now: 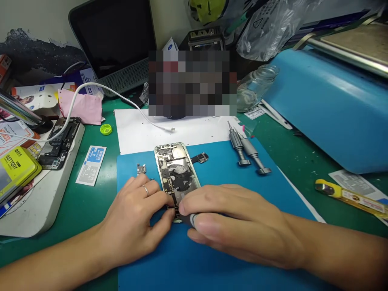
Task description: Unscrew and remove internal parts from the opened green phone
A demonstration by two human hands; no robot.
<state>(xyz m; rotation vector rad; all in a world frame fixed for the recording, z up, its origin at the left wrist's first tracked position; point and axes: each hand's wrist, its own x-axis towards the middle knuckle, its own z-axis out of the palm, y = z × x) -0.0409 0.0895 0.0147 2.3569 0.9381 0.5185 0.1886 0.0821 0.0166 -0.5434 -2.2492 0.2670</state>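
An opened smartphone [182,169] lies on the blue mat with its circuit boards and inner parts showing. My left hand [136,214] is at its lower left edge, thumb and forefinger closed in a pinch on the phone. Over the phone's lower end, my right hand [236,222] is closed around a dark tool [188,219] with a pale ring. Most of that tool is hidden by the fingers, so its kind does not show. A small phone part [141,169] lies left of the phone, and a dark flex part [200,157] lies to its right.
Two grey screwdrivers [251,151] rest at the mat's upper right. A yellow utility knife [348,197] lies farther right. On the left are a second phone body [59,143], a yellow battery box [18,171] and a green cap [106,129]. A white cable [121,97] hangs across the back.
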